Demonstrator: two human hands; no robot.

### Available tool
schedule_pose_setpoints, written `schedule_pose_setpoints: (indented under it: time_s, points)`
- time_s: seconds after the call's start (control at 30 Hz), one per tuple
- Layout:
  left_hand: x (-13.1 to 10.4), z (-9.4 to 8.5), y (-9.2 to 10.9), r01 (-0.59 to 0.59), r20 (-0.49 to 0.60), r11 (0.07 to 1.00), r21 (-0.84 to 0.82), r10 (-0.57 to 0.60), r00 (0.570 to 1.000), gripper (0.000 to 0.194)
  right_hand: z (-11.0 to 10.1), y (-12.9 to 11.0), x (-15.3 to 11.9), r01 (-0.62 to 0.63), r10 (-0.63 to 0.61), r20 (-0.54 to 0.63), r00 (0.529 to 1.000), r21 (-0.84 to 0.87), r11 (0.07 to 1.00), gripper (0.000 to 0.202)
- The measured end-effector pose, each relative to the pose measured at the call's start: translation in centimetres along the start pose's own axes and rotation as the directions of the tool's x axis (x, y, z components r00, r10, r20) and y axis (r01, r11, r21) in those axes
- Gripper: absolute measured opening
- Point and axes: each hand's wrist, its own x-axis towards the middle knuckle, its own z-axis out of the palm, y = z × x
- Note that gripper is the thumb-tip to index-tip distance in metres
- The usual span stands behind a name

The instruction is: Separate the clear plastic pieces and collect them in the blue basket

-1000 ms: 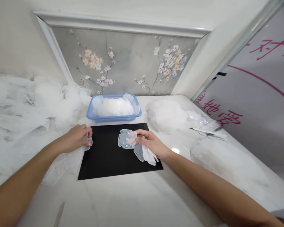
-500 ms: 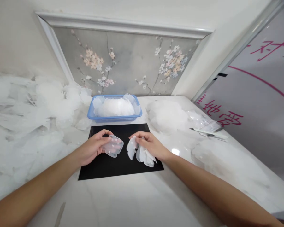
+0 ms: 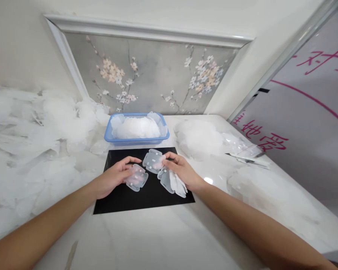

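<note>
While my left hand [image 3: 109,180] pinches a translucent, round-cornered plastic piece [image 3: 136,177] with pale spots, its index finger reaches out apart from the thumb. That piece hangs over the black rectangular mat [image 3: 141,200], just toward nine o'clock from its middle. My right hand [image 3: 183,170] comes in from four o'clock, thumb and index finger clamped on a second translucent spotted plate [image 3: 152,161] that sits toward one o'clock. Lower in the same hand, toward three o'clock, I hold a fanned bunch of whitish translucent pieces [image 3: 177,184]; I cannot tell how its lower fingers stand.

At twelve o'clock, beyond the mat, a blue plastic basket [image 3: 136,141] carries a whitish mound [image 3: 141,127]. I see a broad translucent-white heap [image 3: 59,120] at ten o'clock and a smaller white pile [image 3: 198,137] at two, all on the white marbled tabletop [image 3: 124,240].
</note>
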Motion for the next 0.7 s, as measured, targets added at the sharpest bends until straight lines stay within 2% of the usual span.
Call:
schedule_pose_setpoints:
  time_s: [0.07,0.13,0.2,0.23,0.33,0.43,0.5,0.57,0.7]
  points:
    - [0.0,-0.1,-0.2,0.005,-0.024,1.000,0.015,-0.005,1.000,0.045,-0.4,-0.4,0.2,0.109,-0.091,-0.202,0.975,0.084,0.990,0.037]
    - [0.0,-0.1,-0.2,0.013,-0.020,0.999,0.034,-0.013,1.000,0.046,-1.2,-1.1,0.6,0.236,-0.147,-0.417,0.897,0.170,0.957,0.037]
    - [-0.1,-0.1,-0.3,0.027,0.001,0.998,0.053,-0.027,1.000,0.046,-2.2,-1.6,1.0,0.261,-0.111,-0.516,0.849,0.228,0.938,0.035]
    - [-0.1,0.0,-0.3,0.034,0.012,0.998,0.061,-0.035,0.999,0.047,-2.5,-1.8,1.2,0.224,-0.069,-0.516,0.854,0.245,0.943,0.033]
    - [-0.1,0.1,-0.3,0.043,0.030,0.998,0.042,-0.044,0.999,0.045,-2.7,-1.7,1.3,0.047,0.053,-0.406,0.912,0.233,0.971,0.031]
    - [-0.1,0.1,-0.5,0.040,0.036,0.996,-0.085,-0.037,0.999,0.040,-1.5,-0.9,0.8,-0.046,0.078,-0.262,0.962,0.126,0.991,0.033]
    - [0.0,0.1,-0.7,0.034,0.053,0.981,-0.189,-0.025,0.998,0.038,-0.6,-0.3,0.2,-0.003,-0.001,-0.164,0.986,-0.029,1.000,0.031]
    - [0.1,0.1,-0.8,0.033,0.086,0.961,-0.273,-0.010,0.996,0.038,0.1,0.1,-0.4,0.118,-0.133,-0.051,0.990,-0.237,0.964,0.025]
    - [0.3,0.0,-0.8,0.035,0.141,0.920,-0.391,0.022,0.990,0.041,0.8,0.8,-1.2,0.326,-0.297,0.148,0.943,-0.581,0.746,0.016]
